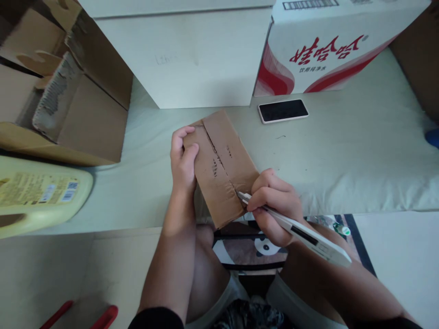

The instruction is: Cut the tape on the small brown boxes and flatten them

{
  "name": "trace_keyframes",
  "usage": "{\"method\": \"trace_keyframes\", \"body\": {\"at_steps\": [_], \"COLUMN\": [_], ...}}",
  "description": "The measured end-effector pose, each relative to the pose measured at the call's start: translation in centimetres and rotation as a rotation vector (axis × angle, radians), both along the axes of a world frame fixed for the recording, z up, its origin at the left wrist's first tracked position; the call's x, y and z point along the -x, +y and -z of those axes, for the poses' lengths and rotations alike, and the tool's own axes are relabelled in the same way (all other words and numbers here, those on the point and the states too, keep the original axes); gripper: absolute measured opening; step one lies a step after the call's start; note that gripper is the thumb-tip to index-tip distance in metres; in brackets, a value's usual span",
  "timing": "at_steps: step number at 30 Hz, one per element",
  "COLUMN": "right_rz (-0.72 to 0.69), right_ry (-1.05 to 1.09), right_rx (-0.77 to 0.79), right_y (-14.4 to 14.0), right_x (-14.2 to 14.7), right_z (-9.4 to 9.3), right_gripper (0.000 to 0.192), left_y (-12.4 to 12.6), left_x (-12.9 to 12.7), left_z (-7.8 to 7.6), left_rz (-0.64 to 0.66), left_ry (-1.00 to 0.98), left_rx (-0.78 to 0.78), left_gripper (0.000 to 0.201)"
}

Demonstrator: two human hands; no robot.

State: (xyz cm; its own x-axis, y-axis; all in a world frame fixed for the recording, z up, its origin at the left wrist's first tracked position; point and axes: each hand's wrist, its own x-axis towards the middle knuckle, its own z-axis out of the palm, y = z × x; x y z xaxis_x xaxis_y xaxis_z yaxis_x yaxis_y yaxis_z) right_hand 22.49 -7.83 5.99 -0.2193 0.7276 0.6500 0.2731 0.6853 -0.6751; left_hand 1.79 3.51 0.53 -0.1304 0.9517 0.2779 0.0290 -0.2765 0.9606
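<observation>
A small brown cardboard box (219, 169) is held at a slant over the front edge of the cloth-covered surface. A dark slit and several punctured marks run along its upper face. My left hand (185, 160) grips the upper left edge, thumb on the face and fingers around the side. In my right hand (276, 205) is a white utility knife (302, 235), held like a pen. Its tip touches the lower end of the slit line, near the box's lower right corner. Whether the blade is sunk into the cardboard, I cannot tell.
Beyond the box stand a white carton (206, 59) and a red-and-white water carton (318, 59). A phone (283, 111) lies before them. At left are an open cardboard box (99, 114) and a pale yellow jug (44, 196). A blue object (432, 137) shows at the right edge.
</observation>
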Motion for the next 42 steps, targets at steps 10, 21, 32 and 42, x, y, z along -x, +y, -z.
{"method": "trace_keyframes", "body": {"at_steps": [10, 21, 32, 42], "right_rz": [0.002, 0.012, -0.097, -0.111], "right_ry": [-0.004, 0.018, 0.572, 0.686], "right_rx": [-0.006, 0.006, 0.287, 0.327], "right_y": [0.0, 0.0, -0.5, 0.0], "right_x": [0.0, 0.0, 0.1, 0.0], "right_z": [0.0, -0.1, 0.9, 0.8], "right_gripper": [0.016, 0.014, 0.015, 0.012], "left_y": [0.1, 0.0, 0.2, 0.3], "left_x": [0.2, 0.1, 0.2, 0.7], "left_z": [0.3, 0.1, 0.1, 0.7], "left_rz": [0.014, 0.014, 0.011, 0.027], "left_ry": [0.009, -0.003, -0.04, 0.006], "left_rx": [0.012, -0.002, 0.022, 0.006], "left_gripper": [0.049, 0.045, 0.049, 0.048]}}
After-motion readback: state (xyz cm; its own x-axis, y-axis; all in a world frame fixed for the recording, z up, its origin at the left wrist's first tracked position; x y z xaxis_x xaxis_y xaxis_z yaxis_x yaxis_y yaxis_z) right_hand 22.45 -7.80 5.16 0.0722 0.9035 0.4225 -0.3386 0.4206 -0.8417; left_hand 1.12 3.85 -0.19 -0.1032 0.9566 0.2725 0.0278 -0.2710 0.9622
